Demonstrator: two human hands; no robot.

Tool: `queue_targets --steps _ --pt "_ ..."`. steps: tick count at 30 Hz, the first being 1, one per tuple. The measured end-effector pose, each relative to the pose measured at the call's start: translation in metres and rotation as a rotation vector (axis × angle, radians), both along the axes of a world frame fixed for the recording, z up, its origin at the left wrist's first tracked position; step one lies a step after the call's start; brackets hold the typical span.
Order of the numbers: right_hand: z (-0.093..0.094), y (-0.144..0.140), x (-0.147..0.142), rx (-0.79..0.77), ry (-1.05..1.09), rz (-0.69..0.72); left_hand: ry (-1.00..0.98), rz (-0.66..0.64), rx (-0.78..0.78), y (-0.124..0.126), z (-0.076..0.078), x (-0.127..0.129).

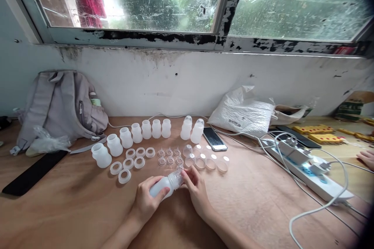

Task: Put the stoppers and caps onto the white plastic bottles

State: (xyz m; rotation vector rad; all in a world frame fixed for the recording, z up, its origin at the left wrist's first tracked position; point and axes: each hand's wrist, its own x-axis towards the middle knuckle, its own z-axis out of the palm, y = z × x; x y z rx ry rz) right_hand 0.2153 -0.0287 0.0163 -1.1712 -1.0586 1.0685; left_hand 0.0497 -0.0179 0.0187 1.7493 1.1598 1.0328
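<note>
Both hands hold one small white bottle (166, 185) lying near on the table (73, 210), left hand (147, 199) around its body, right hand (196, 188) pinching its top, while two capped bottles (192, 128) stand far behind and seven open bottles (131, 136), rings (128, 163) and caps (204, 161) wait.

The bottle (166, 184) is milky white, translucent towards its cap end. The rings (125, 176) and open bottles (101, 155) are the same white; the small caps (222, 166) are clear. The table (73, 210) is warm brown wood grain. The backpack (62, 103) is pale grey, the phone (215, 139) black, the power strip (315, 179) white with blue, and the blocks (314, 129) yellow with red spots.
</note>
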Motion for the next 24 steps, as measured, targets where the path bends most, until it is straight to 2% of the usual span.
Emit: queue_targets --steps 8,12,19,24 --pt "0.001 -0.003 -0.009 -0.016 -0.007 -0.005 -0.024 0.082 0.047 0.0 -0.008 0.001" --pt "0.001 -0.001 -0.009 0.017 -0.035 0.003 -0.007 0.088 0.09 0.0 -0.007 0.001" --pt "0.013 0.0 -0.002 0.145 -0.265 -0.069 0.111 -0.089 0.202 0.004 0.002 -0.005" --pt "0.043 0.011 0.008 0.261 -0.562 -0.086 0.312 -0.164 0.31 0.019 -0.007 -0.018"
